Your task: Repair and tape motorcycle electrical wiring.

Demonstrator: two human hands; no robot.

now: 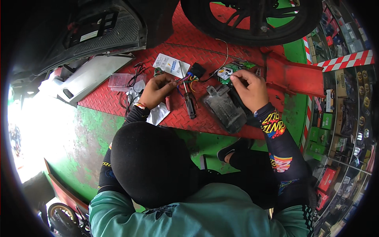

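Observation:
My left hand (158, 90) pinches a thin bundle of coloured wires (184, 78) leading to a black connector (197, 70). My right hand (251, 87) is closed at the edge of a green printed package (225, 72); what its fingertips grip is unclear. Between my hands a screwdriver (190, 103) lies on the red tread-plate platform (98, 98), below a white printed card (170, 64). A dusty black plastic part (225, 112) sits below my right hand. By my left hand are a red-handled tool (168, 103), a white plastic bag (157, 115), black cables and a clear box (120, 81).
A motorbike wheel (252, 31) and dark bodywork (102, 29) stand beyond the platform, with a silver panel (85, 79) at left. A red metal ramp (300, 79) extends right toward glass shelves of boxed parts (327, 138). Another wheel (63, 213) shows at lower left.

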